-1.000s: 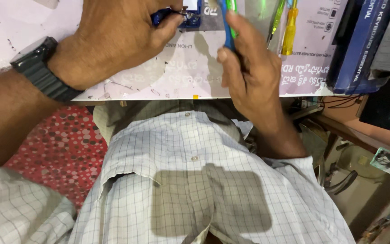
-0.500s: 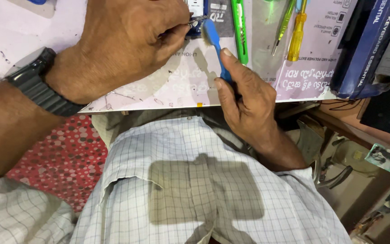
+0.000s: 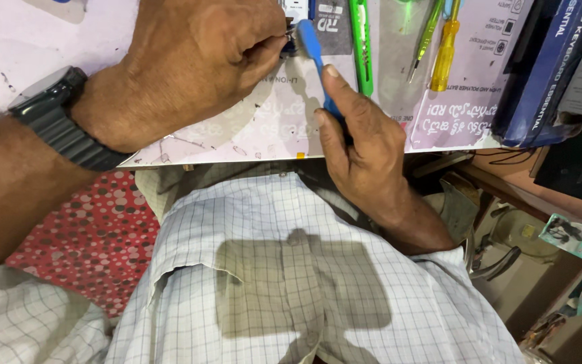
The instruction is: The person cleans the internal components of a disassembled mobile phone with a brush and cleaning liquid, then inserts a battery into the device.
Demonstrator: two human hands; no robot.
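My left hand point(image 3: 197, 61) is closed over a small dark part point(image 3: 289, 42) at the top of the white worktop point(image 3: 250, 128); most of that part is hidden under the fingers. A black watch point(image 3: 62, 118) sits on that wrist. My right hand point(image 3: 362, 145) grips a blue-handled tool point(image 3: 312, 50) that slants up and to the left. The tool's upper end meets the small part by my left fingertips.
A green tool point(image 3: 360, 44), a thin green screwdriver point(image 3: 424, 40) and a yellow-handled screwdriver point(image 3: 444, 50) lie on a printed mat point(image 3: 466, 101). Dark blue boxes point(image 3: 540, 74) stand at the right. Below are my checked shirt point(image 3: 291, 269) and red dotted cloth point(image 3: 82, 243).
My right hand has slid down off the worktop edge and tilted the blue tool toward my left fingers. The view has shifted so the worktop sits lower in the picture.
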